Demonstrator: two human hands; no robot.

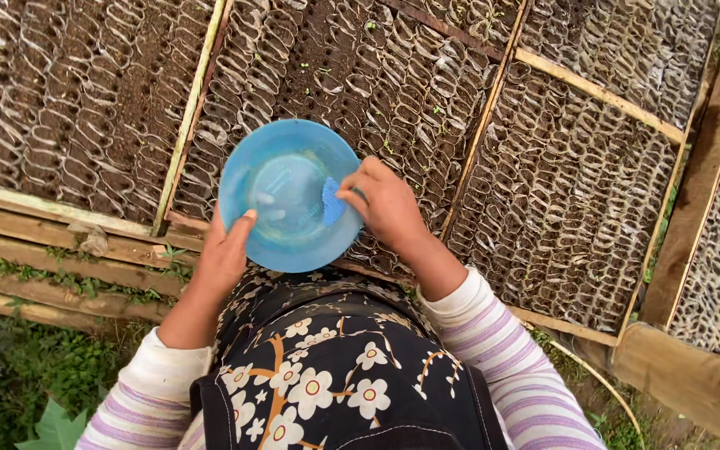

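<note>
The blue plastic bowl (285, 187) is sitting at centre frame, its rim overhanging the soil-filled seedling bed (543, 192) bordered by bamboo rails (52, 225). The left hand (225, 254) is gripping the lower-left rim, thumb over the edge. The right hand (387, 204) is pinching a small blue packet (332, 201) inside the bowl, fingers closed.

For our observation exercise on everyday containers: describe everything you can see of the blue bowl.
The blue bowl is round, shallow, translucent and looks like plastic, with a paler flat base. It is held mouth-up above the seedling bed. The left hand steadies its near rim, thumb on the edge; the right hand reaches in, fingertips pinching a small blue packet against the right inner wall.
</note>
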